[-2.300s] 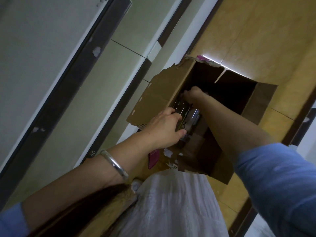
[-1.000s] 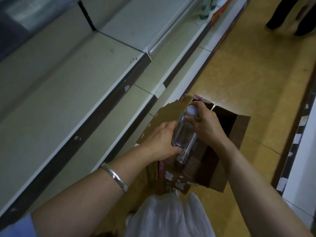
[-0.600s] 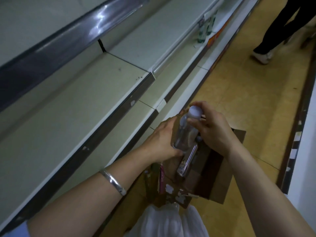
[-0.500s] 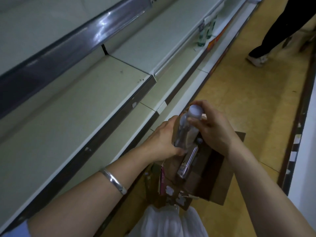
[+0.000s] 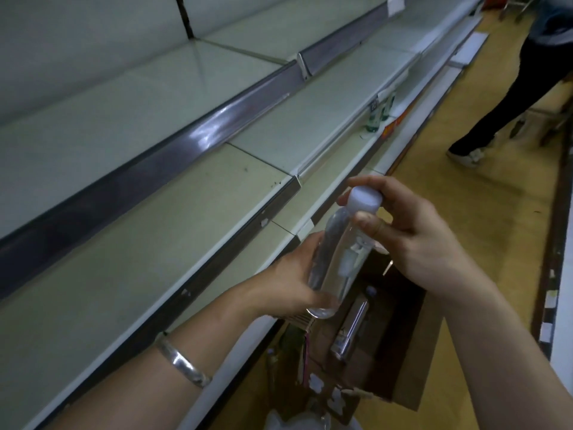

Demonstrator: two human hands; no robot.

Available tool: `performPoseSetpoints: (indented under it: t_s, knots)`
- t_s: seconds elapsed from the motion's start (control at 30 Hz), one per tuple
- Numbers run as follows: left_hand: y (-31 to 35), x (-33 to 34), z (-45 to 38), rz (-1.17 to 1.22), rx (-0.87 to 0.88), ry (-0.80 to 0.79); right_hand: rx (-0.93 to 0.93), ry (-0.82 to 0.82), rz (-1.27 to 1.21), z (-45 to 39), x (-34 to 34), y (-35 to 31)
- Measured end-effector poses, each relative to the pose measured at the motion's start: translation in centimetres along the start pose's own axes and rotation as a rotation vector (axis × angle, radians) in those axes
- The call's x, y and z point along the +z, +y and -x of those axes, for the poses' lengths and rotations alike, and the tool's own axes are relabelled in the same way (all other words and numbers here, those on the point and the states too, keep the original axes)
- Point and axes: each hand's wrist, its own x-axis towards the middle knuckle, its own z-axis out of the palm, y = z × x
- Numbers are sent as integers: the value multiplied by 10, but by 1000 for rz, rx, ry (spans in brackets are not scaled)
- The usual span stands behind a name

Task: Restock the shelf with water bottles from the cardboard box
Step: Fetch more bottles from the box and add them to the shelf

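Observation:
A clear water bottle (image 5: 338,262) with a pale cap is held upright above the open cardboard box (image 5: 406,352) on the floor. My left hand (image 5: 294,283) grips the bottle's lower body from the left. My right hand (image 5: 412,234) pinches its neck just under the cap. Another bottle (image 5: 352,330) lies inside the box. The pale shelf (image 5: 130,243) runs along the left, its front edge close beside my left hand.
Two green bottles (image 5: 379,111) stand farther along the shelf. A second shelf tier (image 5: 93,103) with a shiny rail sits above. A person in dark trousers (image 5: 502,103) walks on the yellow floor at the upper right. White cloth (image 5: 310,422) lies at the box's near side.
Both hands have lifted the bottle out of the box and raised it toward shelf height. My view has tilted up, showing more of the shelves and the walking person.

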Motion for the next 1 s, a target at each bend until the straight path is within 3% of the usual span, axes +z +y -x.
performPoseSetpoints:
  t_s: [0.33, 0.67, 1.0]
  knots:
    - [41, -36, 44, 102, 90, 39, -212, -116, -73, -19, 12, -72]
    - [69, -58, 92, 140, 159, 57, -307, -213, -171, -30, 30, -122]
    - [99, -65, 140, 81, 236, 493, -416, -297, -320, -40, 55, -186]
